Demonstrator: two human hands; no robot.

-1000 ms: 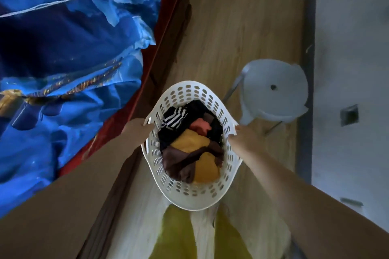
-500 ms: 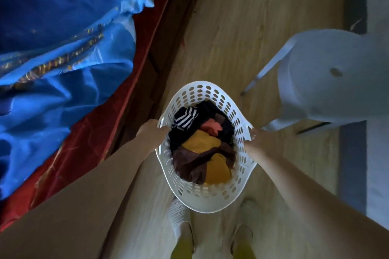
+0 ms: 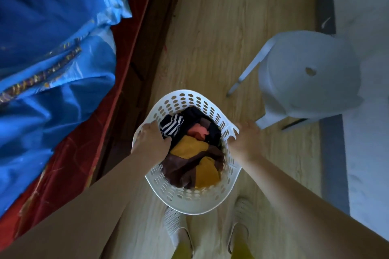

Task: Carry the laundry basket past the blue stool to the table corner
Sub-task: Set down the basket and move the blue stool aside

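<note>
Holding the white laundry basket [image 3: 190, 197] by its rim, you have it lifted in front of your body, above the wood floor [image 3: 221, 27] and your two pale shoes. Your left hand [image 3: 150, 143] is curled over the left rim, fingers hooked down inside against the striped cloth. Your right hand [image 3: 245, 140] is closed around the notched handle on the right rim. Inside lie folded clothes [image 3: 193, 157]: mustard, brown, pink, and navy with white stripes.

Since a second ago, the left hand has shifted from the outside of the rim to gripping over the top of it, while the right keeps its grip. The pale blue stool [image 3: 309, 75] has grown larger and slid closer on your right; its nearest leg now stands just beside your right hand, close to touching. That suggests you are drawing level with the stool, not yet past it.

To your left runs a bed [image 3: 126, 94] with a red cover and a rumpled blue sheet [image 3: 52, 69], its dark frame close to the basket's left side. You are in the narrow lane between bed and stool. No counter or its corner is in view, so the goal probably lies further ahead. Keep the basket centred; the right rim risks clipping the stool leg.
</note>
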